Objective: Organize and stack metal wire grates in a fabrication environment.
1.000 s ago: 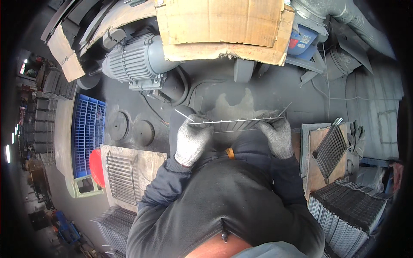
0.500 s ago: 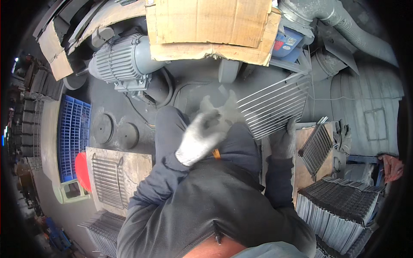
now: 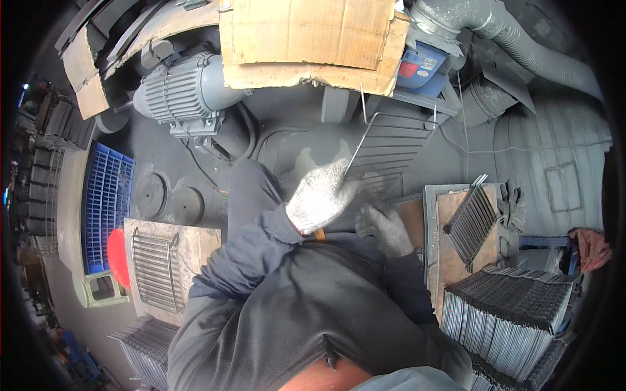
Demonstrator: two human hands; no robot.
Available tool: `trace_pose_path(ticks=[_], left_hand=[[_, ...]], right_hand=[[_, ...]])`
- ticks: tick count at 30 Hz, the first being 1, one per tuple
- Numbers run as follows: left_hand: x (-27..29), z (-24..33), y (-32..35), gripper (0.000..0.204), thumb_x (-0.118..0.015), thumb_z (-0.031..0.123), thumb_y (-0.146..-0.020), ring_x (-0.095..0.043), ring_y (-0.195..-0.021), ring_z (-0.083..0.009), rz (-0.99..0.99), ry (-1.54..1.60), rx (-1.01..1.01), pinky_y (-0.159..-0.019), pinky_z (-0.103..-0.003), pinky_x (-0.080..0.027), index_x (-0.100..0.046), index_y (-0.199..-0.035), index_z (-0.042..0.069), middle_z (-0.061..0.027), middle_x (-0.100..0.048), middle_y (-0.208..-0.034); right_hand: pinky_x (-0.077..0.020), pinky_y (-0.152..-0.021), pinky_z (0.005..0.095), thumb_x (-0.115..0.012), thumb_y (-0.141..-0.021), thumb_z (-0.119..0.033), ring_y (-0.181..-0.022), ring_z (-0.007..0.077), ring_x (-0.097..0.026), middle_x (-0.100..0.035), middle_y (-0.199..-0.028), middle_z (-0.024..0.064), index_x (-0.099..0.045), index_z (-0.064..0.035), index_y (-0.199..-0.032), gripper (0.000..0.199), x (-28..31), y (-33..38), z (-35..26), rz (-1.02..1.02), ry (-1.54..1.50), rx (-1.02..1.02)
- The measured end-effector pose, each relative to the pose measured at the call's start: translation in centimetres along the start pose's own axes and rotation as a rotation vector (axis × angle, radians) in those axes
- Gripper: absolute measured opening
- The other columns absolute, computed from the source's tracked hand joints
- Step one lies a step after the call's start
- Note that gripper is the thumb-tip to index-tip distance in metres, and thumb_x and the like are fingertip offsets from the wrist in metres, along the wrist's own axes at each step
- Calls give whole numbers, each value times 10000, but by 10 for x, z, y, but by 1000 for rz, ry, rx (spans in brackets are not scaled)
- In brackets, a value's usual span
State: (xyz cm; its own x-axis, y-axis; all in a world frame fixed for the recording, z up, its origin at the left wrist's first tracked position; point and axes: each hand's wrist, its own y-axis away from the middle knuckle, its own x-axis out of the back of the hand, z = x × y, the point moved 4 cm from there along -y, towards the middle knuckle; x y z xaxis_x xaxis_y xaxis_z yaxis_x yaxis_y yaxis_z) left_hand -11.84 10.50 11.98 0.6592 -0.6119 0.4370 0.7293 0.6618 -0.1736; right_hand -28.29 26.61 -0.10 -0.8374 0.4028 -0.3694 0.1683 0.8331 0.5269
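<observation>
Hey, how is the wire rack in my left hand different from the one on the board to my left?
The held rack is tilted in the left hand, while the board rack lies on the left board, untouched. Along its frame the held rack looks pale and bright; the board rack looks darker. Both are wire racks with a row of parallel bars.

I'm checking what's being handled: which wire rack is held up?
The wire rack in the left grip; the other racks lie on the boards at either side or sit in stacks.
</observation>
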Motion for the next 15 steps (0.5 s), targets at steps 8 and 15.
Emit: trace_pose_path(ticks=[8, 15], left_hand=[[5, -5, 11, 237, -752, 201, -954, -702, -857, -434, 107, -358, -321, -742, -498, -555, -689, -1108, 31, -220, -696, -927], [2, 8, 19, 233, -743, 190, -925, -710, -842, -393, -129, -370, -411, -738, -473, -559, -683, -1106, 55, -174, -695, -892]], right_hand=[[-578, -1001, 371, -751, -958, -1, -1109, 200, -661, -665, -1289, 114, -563, 6, -1426, 504, 26, 27, -69, 573, 356, 899], [-577, -1015, 380, -851, -859, 7, -1204, 229, -671, -687, -1293, 138, -579, 13, -1365, 574, -22, 30, -110, 287, 703, 555]])
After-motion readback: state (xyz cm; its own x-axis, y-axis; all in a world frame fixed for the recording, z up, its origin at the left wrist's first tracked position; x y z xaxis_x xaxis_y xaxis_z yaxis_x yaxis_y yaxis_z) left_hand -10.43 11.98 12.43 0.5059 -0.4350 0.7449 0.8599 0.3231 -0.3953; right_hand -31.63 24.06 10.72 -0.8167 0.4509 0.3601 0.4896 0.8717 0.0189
